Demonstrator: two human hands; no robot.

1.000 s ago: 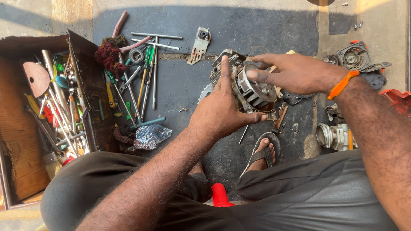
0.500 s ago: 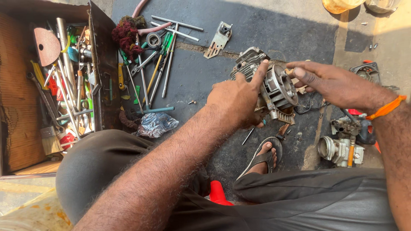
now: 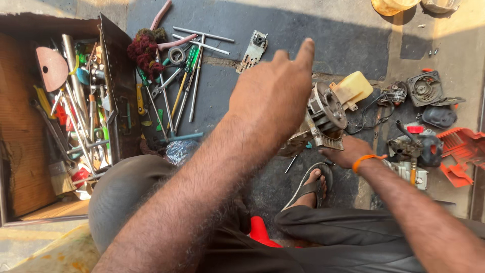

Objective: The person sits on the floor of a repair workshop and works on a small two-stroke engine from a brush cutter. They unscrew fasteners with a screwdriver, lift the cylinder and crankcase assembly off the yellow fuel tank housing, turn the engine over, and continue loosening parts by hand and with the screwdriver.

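Small engine block (image 3: 323, 114) sits low over the dark floor mat (image 3: 313, 35), tilted, flywheel side facing up toward the camera, just above the sandalled foot (image 3: 310, 184). I read the right hand (image 3: 348, 151) as the support: it sits under the block's lower edge, palm up against the finned base, so the weight rests on it; its fingers are hidden beneath the metal, so I cannot tell how they are set. Left hand (image 3: 273, 96) is lifted off the block, above and in front of it, fingers loosely spread, index extended, holding nothing.

A cream plastic tank (image 3: 353, 88) lies just beside the block, wires trailing from it. Loose screwdrivers and rods (image 3: 187, 76) are fanned on the mat by the open wooden toolbox (image 3: 30, 151), within the left hand's reach. Stripped parts, orange cover (image 3: 462, 149) included, lie to the right.
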